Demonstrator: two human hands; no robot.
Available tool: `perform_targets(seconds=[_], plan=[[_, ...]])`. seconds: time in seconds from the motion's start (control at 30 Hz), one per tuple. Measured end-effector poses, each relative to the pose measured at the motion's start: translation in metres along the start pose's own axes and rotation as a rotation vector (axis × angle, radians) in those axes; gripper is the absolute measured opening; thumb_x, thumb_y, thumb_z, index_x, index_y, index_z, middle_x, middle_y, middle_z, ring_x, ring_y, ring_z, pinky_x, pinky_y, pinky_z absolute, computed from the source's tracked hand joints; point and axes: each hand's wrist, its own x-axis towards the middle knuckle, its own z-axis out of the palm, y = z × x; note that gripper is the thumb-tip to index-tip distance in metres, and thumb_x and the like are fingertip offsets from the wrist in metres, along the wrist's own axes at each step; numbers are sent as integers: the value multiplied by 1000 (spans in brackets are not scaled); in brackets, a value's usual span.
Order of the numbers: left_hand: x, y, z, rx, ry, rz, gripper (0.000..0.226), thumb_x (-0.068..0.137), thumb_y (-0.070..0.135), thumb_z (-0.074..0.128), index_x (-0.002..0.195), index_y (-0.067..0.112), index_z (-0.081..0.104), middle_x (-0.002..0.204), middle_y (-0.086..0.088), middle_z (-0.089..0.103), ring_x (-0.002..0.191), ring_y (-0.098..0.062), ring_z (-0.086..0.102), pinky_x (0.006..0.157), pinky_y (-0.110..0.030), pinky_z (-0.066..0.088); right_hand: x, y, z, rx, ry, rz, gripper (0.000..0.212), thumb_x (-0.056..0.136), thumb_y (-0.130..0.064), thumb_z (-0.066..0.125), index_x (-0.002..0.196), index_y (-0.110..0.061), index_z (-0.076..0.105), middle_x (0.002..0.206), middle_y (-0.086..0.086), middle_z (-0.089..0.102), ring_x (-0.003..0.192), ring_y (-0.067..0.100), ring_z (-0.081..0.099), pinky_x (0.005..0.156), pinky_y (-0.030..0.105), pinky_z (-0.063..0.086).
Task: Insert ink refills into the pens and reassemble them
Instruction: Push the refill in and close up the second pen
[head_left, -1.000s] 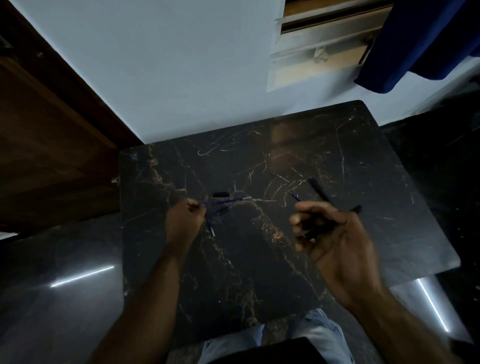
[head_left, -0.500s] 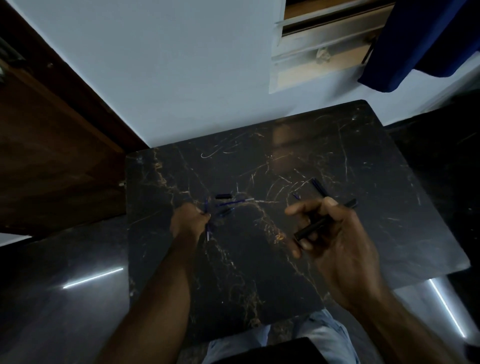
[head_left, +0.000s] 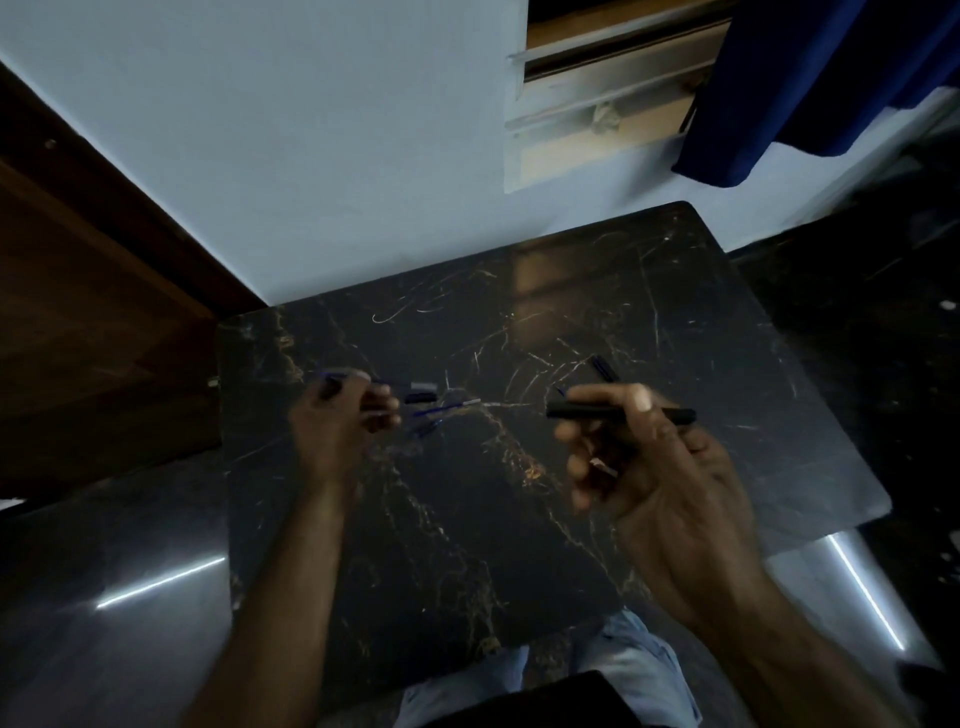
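My right hand (head_left: 654, 467) grips a black pen barrel (head_left: 582, 412), held level above the dark marble table (head_left: 467, 519), its open end pointing left. My left hand (head_left: 337, 421) is closed on a thin blue ink refill (head_left: 332, 375) that sticks out to the left of the fingers. Just right of that hand, on the table, lie a small black pen piece (head_left: 422, 398), another blue refill with a silver tip (head_left: 447, 408) and a further blue piece (head_left: 423, 430). Behind my right hand lies another black pen part (head_left: 602, 368).
The table stands against a pale wall (head_left: 311, 156). A wooden door (head_left: 78, 312) is at the left, a blue curtain (head_left: 805, 78) at the upper right. Glossy dark floor surrounds the table. My knees in light jeans (head_left: 639, 670) show below the near edge.
My left hand has lifted the blue refill off the table and turned it roughly level. My right hand has rotated the black barrel from a slant to level and raised it slightly.
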Motion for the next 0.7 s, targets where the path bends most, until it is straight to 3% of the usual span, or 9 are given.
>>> perform_targets(seconds=[0.1, 0.23, 0.53, 0.7], plan=[[-55, 46, 2, -337, -201, 220, 16, 100, 14, 62, 90, 22, 71, 72, 1, 77, 59, -11, 73, 49, -23, 58, 0, -8, 12, 29, -13, -73, 30, 94, -24, 60, 110, -5, 76, 94, 18, 74, 72, 20, 67, 55, 29, 55], [-96, 82, 8, -449, -407, 372, 15, 93, 23, 64, 86, 30, 75, 77, -1, 77, 62, -13, 74, 50, -24, 57, 0, -23, 33, 23, -49, -165, 21, 89, -16, 67, 105, -8, 78, 90, 16, 75, 69, 18, 67, 53, 27, 54], [-113, 94, 6, -438, -454, 432, 13, 93, 19, 64, 89, 27, 74, 78, -3, 77, 61, -16, 73, 47, -26, 56, -8, -34, 52, -24, -96, -234, 18, 87, -18, 70, 100, -12, 81, 87, 14, 75, 67, 19, 66, 53, 27, 54], [-120, 90, 2, -246, -577, 513, 4, 98, 15, 67, 97, 18, 71, 83, -7, 76, 70, -22, 77, 50, -29, 58, -10, -24, 54, -84, -92, -238, 23, 86, -15, 69, 105, -2, 76, 86, 19, 74, 66, 25, 65, 54, 31, 53]])
